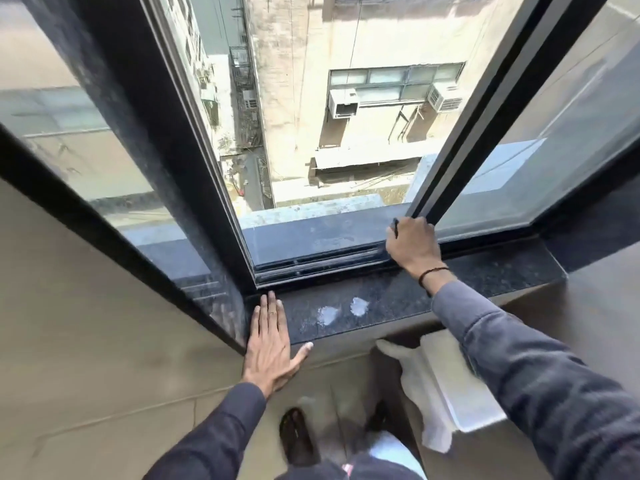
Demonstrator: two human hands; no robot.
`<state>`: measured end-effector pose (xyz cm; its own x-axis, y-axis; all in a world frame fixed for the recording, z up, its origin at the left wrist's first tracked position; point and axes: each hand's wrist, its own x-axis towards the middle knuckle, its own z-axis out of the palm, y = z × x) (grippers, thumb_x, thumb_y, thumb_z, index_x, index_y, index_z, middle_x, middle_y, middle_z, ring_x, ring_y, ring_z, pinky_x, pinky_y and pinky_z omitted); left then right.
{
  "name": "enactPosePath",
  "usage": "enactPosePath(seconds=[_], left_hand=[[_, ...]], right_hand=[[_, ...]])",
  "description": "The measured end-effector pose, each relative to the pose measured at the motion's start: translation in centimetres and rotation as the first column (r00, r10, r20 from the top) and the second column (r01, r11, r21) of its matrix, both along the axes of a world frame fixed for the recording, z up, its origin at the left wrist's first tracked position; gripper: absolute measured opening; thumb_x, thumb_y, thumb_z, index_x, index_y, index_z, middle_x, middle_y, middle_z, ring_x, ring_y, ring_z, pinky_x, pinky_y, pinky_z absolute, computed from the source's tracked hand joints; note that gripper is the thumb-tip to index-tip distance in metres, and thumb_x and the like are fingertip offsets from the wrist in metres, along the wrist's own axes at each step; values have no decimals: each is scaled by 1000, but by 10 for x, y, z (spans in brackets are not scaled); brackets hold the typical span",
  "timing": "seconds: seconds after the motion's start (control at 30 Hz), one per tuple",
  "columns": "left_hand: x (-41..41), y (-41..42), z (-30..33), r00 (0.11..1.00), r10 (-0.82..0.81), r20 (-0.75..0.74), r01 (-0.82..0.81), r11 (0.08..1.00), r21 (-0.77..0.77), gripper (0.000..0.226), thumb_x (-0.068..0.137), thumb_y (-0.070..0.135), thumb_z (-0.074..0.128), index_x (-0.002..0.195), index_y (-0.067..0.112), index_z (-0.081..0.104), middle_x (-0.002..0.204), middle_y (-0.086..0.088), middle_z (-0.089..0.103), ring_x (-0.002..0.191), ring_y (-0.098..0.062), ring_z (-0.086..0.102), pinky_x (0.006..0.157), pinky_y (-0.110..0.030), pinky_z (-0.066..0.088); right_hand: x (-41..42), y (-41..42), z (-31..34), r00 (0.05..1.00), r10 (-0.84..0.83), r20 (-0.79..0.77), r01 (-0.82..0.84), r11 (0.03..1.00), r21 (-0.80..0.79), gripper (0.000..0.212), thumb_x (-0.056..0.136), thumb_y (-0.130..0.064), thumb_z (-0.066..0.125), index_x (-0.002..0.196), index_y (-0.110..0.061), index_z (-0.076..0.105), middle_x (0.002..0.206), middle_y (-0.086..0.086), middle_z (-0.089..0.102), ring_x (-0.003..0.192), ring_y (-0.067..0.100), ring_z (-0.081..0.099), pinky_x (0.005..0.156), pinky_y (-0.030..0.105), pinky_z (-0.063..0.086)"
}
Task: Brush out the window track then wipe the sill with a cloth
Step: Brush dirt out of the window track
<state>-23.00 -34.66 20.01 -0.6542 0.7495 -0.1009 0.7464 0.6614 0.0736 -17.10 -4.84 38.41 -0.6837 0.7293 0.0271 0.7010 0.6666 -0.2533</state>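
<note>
Sleeved arms reach to the sill (388,303): left hand (270,341) flat, fingers pressed together; right hand (412,244) fisted around a dark brush handle (395,226) at the track (318,261), brushing step under way, sweeping leftward likely next.

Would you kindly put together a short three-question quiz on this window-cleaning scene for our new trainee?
1. True or false: the left hand lies flat, palm down, on the dark stone sill.
2. Where is the right hand? A) on the cloth B) at the window track, by the foot of the sliding sash C) on the floor
3. Fill in: the white cloth is draped below the sill, under the ____ arm.

Key
1. True; the fingers are spread and hold nothing.
2. B; it is closed round a thin dark object, too hidden to identify.
3. Right.
</note>
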Motion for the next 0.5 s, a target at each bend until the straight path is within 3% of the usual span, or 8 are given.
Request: enactPosePath(seconds=[0.07, 0.17, 0.3, 0.37, 0.43, 0.5], left_hand=[[2, 1, -1, 1000, 29, 10, -29, 1000, -11, 107, 91, 75, 20, 155, -9, 1, 165, -33, -7, 156, -44, -5, 127, -56, 16], [2, 2, -2, 999, 42, 14, -42, 999, -25, 106, 92, 74, 18, 155, -9, 1, 165, -34, -6, 156, -45, -4, 127, -56, 17], [-1, 2, -3, 999, 34, 19, -33, 999, -18, 106, 91, 73, 19, 155, -10, 5, 165, -34, -1, 156, -45, 2, 126, -57, 20], [-2, 2, -4, 999, 32, 31, -31, 999, -16, 106, 91, 73, 18, 155, -10, 6, 165, -34, 0, 156, -46, 3, 126, -58, 20], [-2, 2, -6, 999, 30, 34, -30, 999, -17, 106, 90, 74, 17, 154, -10, 4, 165, -35, -2, 156, -46, 0, 126, -57, 18], [-2, 3, -5, 999, 33, 28, -33, 999, -11, 106, 90, 73, 17, 154, -10, 5, 165, -34, -3, 156, -45, 0, 127, -57, 17]], right_hand=[[-6, -4, 2, 999, -35, -36, 36, 999, 30, 31, 93, -20, 51, 76, 0, 67, 78, 26, 71, 77, 43, 68, 77, 45, 57], [-37, -45, -9, 988, -62, -140, 32, 978, -208, 36, 90, -24, 55, 58, -9, 57, 59, 10, 62, 61, 31, 61, 64, 36, 57], [-69, -79, -23, 983, -15, -183, -79, 865, -496, 36, 88, -34, 64, 74, -2, 72, 79, 15, 76, 79, 31, 71, 75, 41, 60], [-61, -66, -17, 990, 7, -143, -74, 882, -466, 39, 88, -33, 64, 66, -2, 67, 74, 15, 73, 76, 31, 68, 67, 37, 54], [-42, -43, -9, 997, 7, -76, -30, 953, -302, 40, 89, -30, 61, 57, -7, 57, 66, 14, 65, 71, 33, 66, 61, 32, 45], [-22, -23, -1, 1000, -18, -24, 15, 994, -108, 33, 92, -26, 57, 69, -5, 66, 74, 21, 69, 77, 38, 68, 67, 38, 52]])
